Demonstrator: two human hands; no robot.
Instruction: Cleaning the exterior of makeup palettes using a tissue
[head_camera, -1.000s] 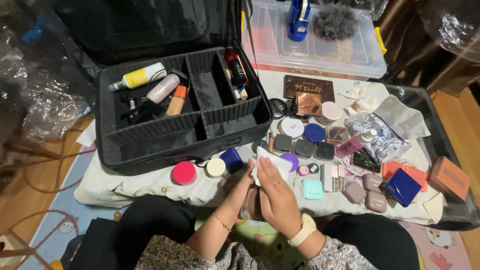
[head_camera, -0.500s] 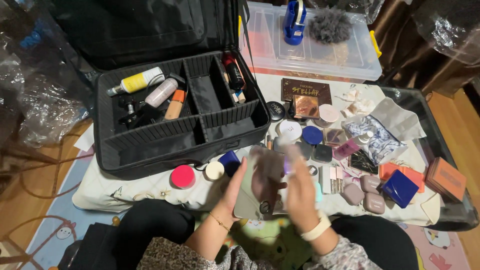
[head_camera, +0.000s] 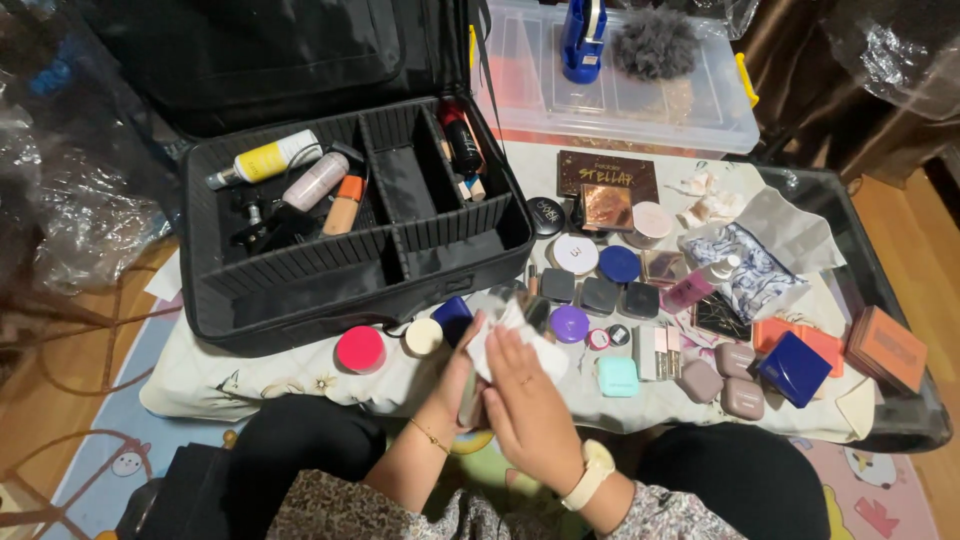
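Both hands meet low over the lap. The left hand (head_camera: 462, 375) closes its grip on a flat greyish compact (head_camera: 472, 400), held on edge, while the right hand (head_camera: 525, 405) presses a white wipe (head_camera: 505, 335) against its upper end (the compact is mostly hidden between the palms). Just beyond the fingers, on the cloth-covered bench (head_camera: 250, 375), sit a pink round jar (head_camera: 360, 349), a cream jar (head_camera: 423, 337) and a purple round pot (head_camera: 569, 323). Behind them stands the open black organiser case (head_camera: 300, 275), holding bottles.
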